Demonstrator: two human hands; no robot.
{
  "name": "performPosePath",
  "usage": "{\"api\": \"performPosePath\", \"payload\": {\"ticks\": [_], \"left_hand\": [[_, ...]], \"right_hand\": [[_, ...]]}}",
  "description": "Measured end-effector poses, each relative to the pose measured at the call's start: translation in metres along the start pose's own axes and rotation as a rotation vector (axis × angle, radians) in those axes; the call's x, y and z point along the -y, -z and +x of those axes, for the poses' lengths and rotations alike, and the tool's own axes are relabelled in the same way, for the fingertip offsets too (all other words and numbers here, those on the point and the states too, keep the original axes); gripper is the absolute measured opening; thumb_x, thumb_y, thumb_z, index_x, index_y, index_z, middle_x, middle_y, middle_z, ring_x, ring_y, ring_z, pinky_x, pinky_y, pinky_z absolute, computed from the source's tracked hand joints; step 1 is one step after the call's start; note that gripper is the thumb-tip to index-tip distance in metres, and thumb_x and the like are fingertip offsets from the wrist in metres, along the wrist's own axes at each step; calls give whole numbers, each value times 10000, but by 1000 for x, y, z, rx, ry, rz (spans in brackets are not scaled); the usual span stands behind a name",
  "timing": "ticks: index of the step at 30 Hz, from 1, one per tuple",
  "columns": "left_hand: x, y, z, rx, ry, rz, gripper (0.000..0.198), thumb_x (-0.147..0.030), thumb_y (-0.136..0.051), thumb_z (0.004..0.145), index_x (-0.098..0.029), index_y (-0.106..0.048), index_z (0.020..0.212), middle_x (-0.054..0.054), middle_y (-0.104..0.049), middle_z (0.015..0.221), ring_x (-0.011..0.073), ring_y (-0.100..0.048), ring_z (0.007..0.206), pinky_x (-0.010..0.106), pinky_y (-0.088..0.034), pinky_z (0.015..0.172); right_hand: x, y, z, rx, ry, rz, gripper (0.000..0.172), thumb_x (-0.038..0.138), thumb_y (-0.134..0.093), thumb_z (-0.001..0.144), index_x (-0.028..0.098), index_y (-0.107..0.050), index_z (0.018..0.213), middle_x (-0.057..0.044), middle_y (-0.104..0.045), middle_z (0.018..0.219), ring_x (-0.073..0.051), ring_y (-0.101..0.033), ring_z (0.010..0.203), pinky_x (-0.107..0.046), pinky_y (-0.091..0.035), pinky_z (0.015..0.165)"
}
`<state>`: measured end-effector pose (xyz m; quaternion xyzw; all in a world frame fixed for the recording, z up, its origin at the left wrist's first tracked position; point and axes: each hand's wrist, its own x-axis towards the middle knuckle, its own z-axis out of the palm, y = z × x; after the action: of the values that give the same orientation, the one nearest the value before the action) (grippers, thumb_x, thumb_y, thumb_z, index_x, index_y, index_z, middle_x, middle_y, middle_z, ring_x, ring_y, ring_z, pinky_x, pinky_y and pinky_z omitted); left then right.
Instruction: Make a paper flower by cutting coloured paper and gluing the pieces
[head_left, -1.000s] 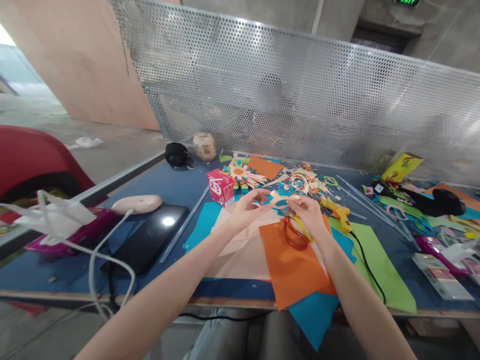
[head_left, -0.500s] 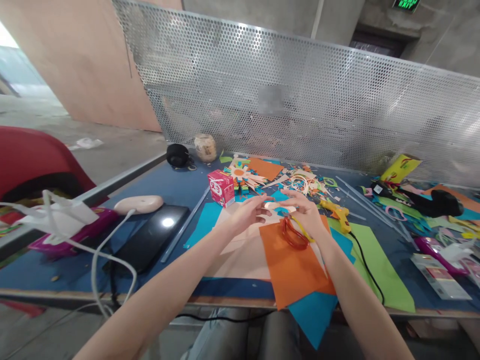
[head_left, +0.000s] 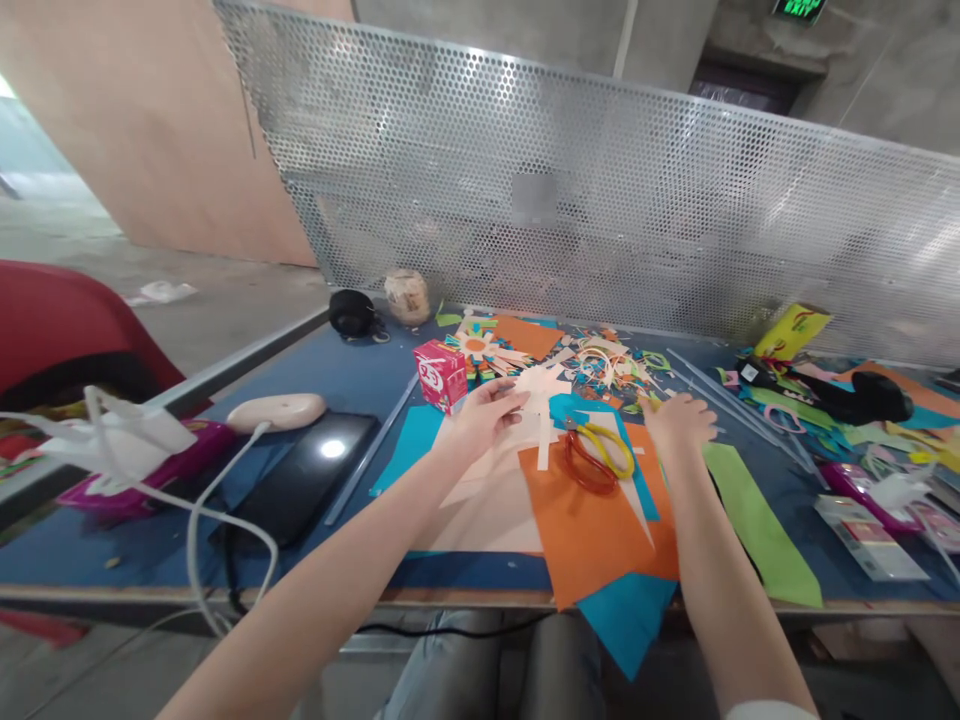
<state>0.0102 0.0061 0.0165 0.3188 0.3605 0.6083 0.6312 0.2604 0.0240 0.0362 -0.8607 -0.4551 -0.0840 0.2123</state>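
Note:
My left hand (head_left: pixel 491 415) pinches the edge of a pale paper flower (head_left: pixel 538 392) that has a strip hanging down like a stem. My right hand (head_left: pixel 681 428) is over the yellow glue gun (head_left: pixel 654 404), which it mostly covers; its fingers are spread. Between my hands, scissors with red and yellow handles (head_left: pixel 600 455) lie on orange paper (head_left: pixel 589 540), beside blue paper scraps (head_left: pixel 570 408). Pale sheets (head_left: pixel 480 515) lie under my left hand. A red box (head_left: pixel 441 376) stands just left of it.
A black phone (head_left: pixel 300 480), white cables and a power strip (head_left: pixel 150 470) lie left. Paper scraps (head_left: pixel 607 362) lie by the mesh panel (head_left: pixel 465 180). Green paper (head_left: pixel 757 520) and a yellow box (head_left: pixel 793 332) are right.
My right hand has moved right, away from the paper pieces and scissors, to the glue gun. The pale flower now shows at my left hand, which has moved slightly.

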Motion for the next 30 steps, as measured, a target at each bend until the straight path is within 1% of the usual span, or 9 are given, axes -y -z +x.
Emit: {"api": "performPosePath", "payload": {"ticks": [2, 4, 10, 15, 18, 21, 25, 27, 30], "left_hand": [[-1, 0, 0, -10, -8, -3, 400, -132, -784, 469, -151, -546, 790, -16, -598, 651, 67, -547, 534, 187, -445, 489], [-1, -1, 0, -7, -16, 3, 399, -139, -785, 468, -150, -545, 786, -17, -596, 652, 69, -553, 546, 187, -445, 492], [0, 0, 1, -3, -31, 13, 418, -167, -797, 445, -153, -536, 771, -21, -593, 643, 72, -551, 545, 193, -432, 488], [0, 2, 4, -30, -45, 23, 425, -203, -798, 448, -156, -533, 776, -10, -597, 659, 80, -551, 563, 201, -427, 492], [0, 2, 5, -50, -59, 24, 435, -213, -799, 435, -157, -535, 776, -7, -595, 665, 85, -549, 572, 203, -418, 488], [1, 2, 6, -64, -74, 32, 429, -228, -794, 445, -156, -536, 780, -14, -584, 657, 80, -542, 570, 206, -416, 497], [1, 3, 6, -98, -92, 48, 404, -242, -778, 471, -161, -532, 781, -19, -574, 660, 80, -543, 583, 210, -420, 517], [1, 4, 6, -112, -96, 55, 395, -244, -771, 478, -164, -532, 782, -18, -575, 670, 80, -546, 589, 210, -421, 522], [1, 5, 7, -112, -101, 59, 385, -242, -765, 485, -161, -531, 780, -14, -573, 676, 81, -547, 594, 204, -414, 516]], "right_hand": [[-5, -3, 7, 144, -156, -69, 677, 507, -585, 696, 3, -484, 1136, -298, -504, 1115, -408, -466, 1070, -513, -422, 749], [-8, -7, 12, 254, -236, -81, 709, 523, -608, 668, 22, -479, 1152, -267, -528, 1104, -380, -485, 1076, -477, -432, 760], [-17, -8, 24, 329, -278, 26, 670, 430, -667, 622, 46, -489, 1142, -259, -547, 1091, -358, -518, 1080, -452, -446, 799], [-26, 6, 29, 238, -245, 82, 694, 392, -621, 670, -5, -397, 1192, -274, -522, 1112, -332, -545, 1046, -393, -462, 811], [-25, 15, 29, 90, -192, 128, 672, 400, -573, 709, -7, -352, 1195, -278, -499, 1127, -330, -550, 1022, -390, -462, 804], [-19, 21, 23, -118, -36, 274, 567, 386, -568, 707, 52, -382, 1126, -214, -559, 1009, -314, -584, 921, -402, -469, 753], [0, 21, 1, -340, 353, 483, 435, 375, -602, 673, 146, -404, 986, -114, -550, 907, -246, -579, 844, -365, -475, 713], [10, 17, -14, -418, 558, 539, 418, 399, -610, 670, 170, -396, 947, -93, -535, 892, -226, -568, 826, -357, -481, 697], [22, 10, -33, -467, 813, 540, 346, 380, -585, 721, 187, -387, 930, -84, -536, 875, -221, -566, 827, -367, -490, 695]]}}
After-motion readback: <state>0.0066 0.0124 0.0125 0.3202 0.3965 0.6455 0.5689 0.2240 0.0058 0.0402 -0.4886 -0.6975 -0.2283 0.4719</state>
